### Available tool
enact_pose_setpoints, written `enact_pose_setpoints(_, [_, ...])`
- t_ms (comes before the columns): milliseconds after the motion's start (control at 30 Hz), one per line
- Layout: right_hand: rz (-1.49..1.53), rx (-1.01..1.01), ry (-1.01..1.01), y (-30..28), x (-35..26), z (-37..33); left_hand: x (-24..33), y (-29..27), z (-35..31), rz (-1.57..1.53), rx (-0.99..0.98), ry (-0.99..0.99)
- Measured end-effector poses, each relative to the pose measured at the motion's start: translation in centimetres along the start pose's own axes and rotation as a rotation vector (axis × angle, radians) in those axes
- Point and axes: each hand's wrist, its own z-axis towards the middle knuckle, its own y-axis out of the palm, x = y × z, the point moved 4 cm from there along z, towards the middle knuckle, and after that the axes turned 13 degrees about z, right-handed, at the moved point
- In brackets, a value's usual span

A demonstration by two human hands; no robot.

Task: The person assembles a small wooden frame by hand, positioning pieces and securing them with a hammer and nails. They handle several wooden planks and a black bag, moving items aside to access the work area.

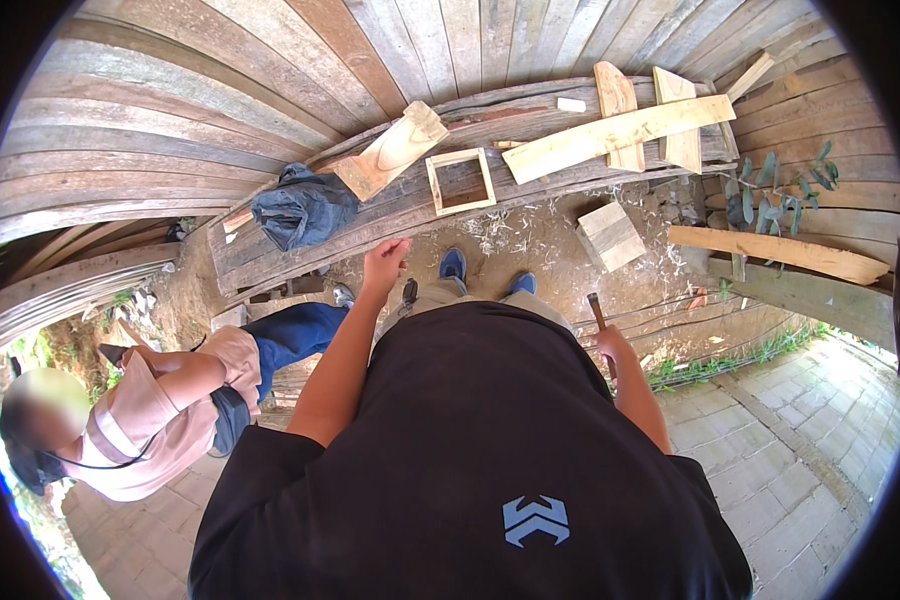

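Observation:
My right hand (pixel 615 343) is closed round a slim stick-like tool with a brown shaft and a dark upper end (pixel 596 306); its exact kind is unclear. It hangs at my right side, apart from the bench. My left hand (pixel 384 264) is raised in front of the bench's near edge, fingers curled together; anything small between them cannot be made out. Nearest to it on the wooden bench (pixel 370 232) are a crumpled dark plastic bag (pixel 305 207) and a small open rectangular wooden frame (pixel 461 182). Beyond the frame, an angled pale wood piece (pixel 392 150) leans beside the bag.
A long pale board (pixel 620 133) lies across two shorter boards at the bench's right. A wooden block (pixel 611 237) sits on the shaving-strewn ground. Another plank (pixel 780 252) lies near a leafy branch at right. A person in a pink shirt (pixel 155 425) is close on my left.

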Motion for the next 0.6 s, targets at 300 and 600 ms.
enact_pose_setpoints(300, [-0.004, 0.0, -0.031, 0.3, 2.0, 1.6, 0.2, 0.2, -0.3, 0.011, 0.048, 0.004])
enact_pose_setpoints(600, [0.022, 0.024, 0.013, 0.8, 2.0, 1.1, 0.0, 0.0, -1.1, 0.041, 0.067, 0.031])
